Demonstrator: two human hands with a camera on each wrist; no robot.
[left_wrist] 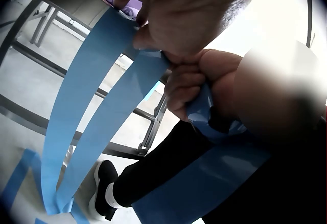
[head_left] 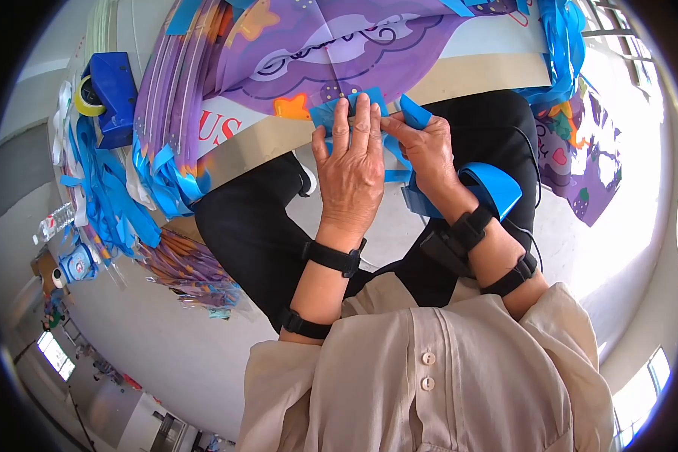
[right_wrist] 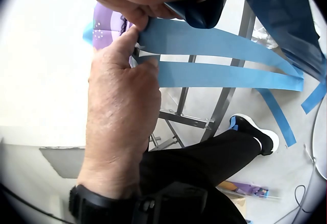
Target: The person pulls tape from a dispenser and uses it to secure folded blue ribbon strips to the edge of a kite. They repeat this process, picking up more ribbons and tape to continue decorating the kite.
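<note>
A purple printed flag (head_left: 399,56) lies over the table edge, with light-blue ribbon (head_left: 320,117) at its lower corner. My left hand (head_left: 352,177) rests on that ribbon, fingers straight and pressing it down; its thumb is hidden in the head view. Right beside it, my right hand (head_left: 431,151) pinches blue ribbon (head_left: 414,111) between thumb and curled fingers. In the left wrist view two ribbon strips (left_wrist: 76,86) hang down from under my hands. A wide band of glossy blue ribbon (head_left: 497,188) lies over my right thigh.
A blue tape dispenser (head_left: 114,98) with a yellow roll stands at the table's left. Bunches of blue ribbons (head_left: 102,181) hang beside it. Purple flags (head_left: 580,158) hang at the right. Metal table legs (left_wrist: 38,60) stand below, near my shoe (left_wrist: 104,188).
</note>
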